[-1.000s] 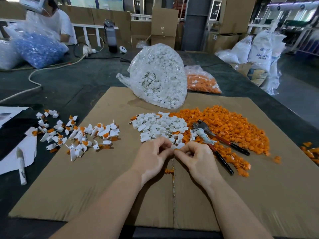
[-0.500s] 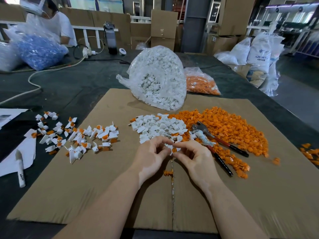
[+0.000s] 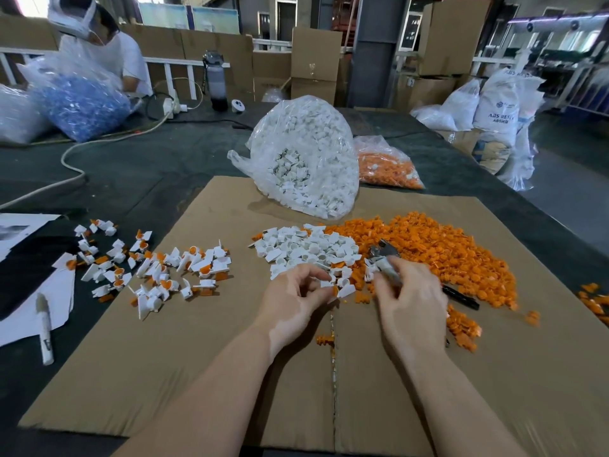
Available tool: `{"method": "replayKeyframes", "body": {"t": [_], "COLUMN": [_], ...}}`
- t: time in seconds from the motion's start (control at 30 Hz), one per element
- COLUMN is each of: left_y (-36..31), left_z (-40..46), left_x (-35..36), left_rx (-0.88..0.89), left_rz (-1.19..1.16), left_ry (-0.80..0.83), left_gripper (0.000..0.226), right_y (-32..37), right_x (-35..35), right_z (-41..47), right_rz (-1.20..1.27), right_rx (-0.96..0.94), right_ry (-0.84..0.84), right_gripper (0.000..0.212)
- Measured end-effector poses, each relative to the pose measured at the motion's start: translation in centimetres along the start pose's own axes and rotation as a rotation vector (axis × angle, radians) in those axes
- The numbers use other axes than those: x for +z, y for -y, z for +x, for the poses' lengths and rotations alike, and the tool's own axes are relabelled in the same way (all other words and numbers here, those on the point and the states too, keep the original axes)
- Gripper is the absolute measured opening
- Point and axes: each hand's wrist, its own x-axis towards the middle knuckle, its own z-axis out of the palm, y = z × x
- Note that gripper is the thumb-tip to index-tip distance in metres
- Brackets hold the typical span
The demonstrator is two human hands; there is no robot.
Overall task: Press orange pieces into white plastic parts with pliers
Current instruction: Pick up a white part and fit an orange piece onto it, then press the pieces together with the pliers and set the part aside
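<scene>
Reaching away from the left hand (image 3: 298, 296), which pinches a small white plastic part (image 3: 346, 290) at frame centre, the right hand (image 3: 410, 303) now grips the black-handled metal pliers (image 3: 384, 258), ready for pressing.

"ABS RESIN" on the white sack (image 3: 499, 108).

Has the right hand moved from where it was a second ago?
Yes. The right hand left the left hand and went rightward, to the pliers on the orange pile.

Orange and white on brown cardboard (image 3: 197, 374)
White plastic parts (image 3: 306, 250) beside bright orange pieces (image 3: 445, 252); dark grey table (image 3: 148, 166); black-handled pliers (image 3: 461, 298).
</scene>
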Motion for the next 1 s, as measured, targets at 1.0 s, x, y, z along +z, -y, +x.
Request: {"method": "replayKeyframes", "body": {"t": [1.0], "left_y": [-1.7], "left_z": [1.6], "left_x": [0.4], "left_rx": [-0.259], "left_rz": [-0.503], "left_ry": [-0.249], "left_gripper": [0.013], "right_y": [3.7], "right_x": [-4.3], "right_z": [2.1], "right_rz": [0.291], "right_rx": [0.254], "right_ry": [0.887], "right_gripper": [0.031]}}
